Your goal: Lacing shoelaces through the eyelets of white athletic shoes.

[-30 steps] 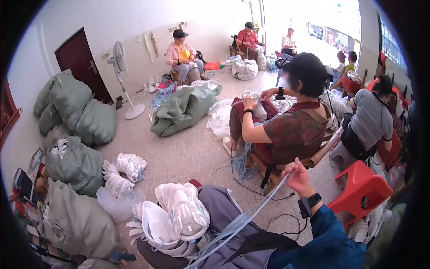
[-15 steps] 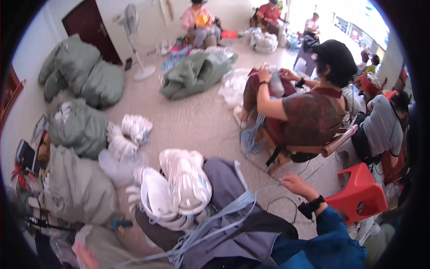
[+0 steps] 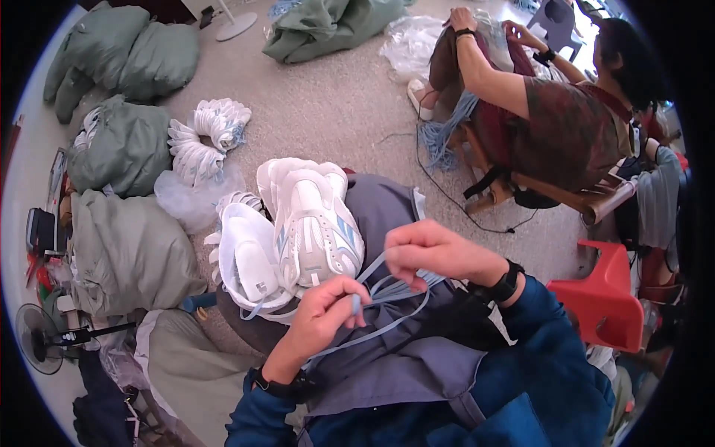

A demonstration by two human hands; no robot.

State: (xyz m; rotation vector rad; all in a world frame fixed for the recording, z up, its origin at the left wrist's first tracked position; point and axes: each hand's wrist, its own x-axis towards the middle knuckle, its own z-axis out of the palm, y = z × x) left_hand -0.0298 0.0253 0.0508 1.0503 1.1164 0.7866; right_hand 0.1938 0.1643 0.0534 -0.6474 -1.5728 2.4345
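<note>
Near my lap, my left hand (image 3: 324,316) is closed on a light blue shoelace (image 3: 372,270), its thumb and fingers pinched together. Slightly higher and to the right, my right hand (image 3: 439,255) pinches a stretch of the same lace, drawn short between the two hands. More blue laces lie bundled under the right hand, across the grey cloth (image 3: 380,208) on my lap. Just beyond my left hand sits a stack of white shoe uppers (image 3: 313,231) with blue accents, their eyelet sides facing me. Beside it another white upper (image 3: 249,257) shows its open collar.
Full green sacks (image 3: 123,249) line the left side, near a ring of stacked uppers (image 3: 205,141) and a small fan (image 3: 39,339). A co-worker (image 3: 558,127) sits on a wooden chair at upper right. A red stool (image 3: 603,298) stands at my right; a cable crosses the floor.
My hands, wide apart before, have come together in front of the uppers, now both on the lace. The view has tilted downward, and the people at the back have mostly left it.
</note>
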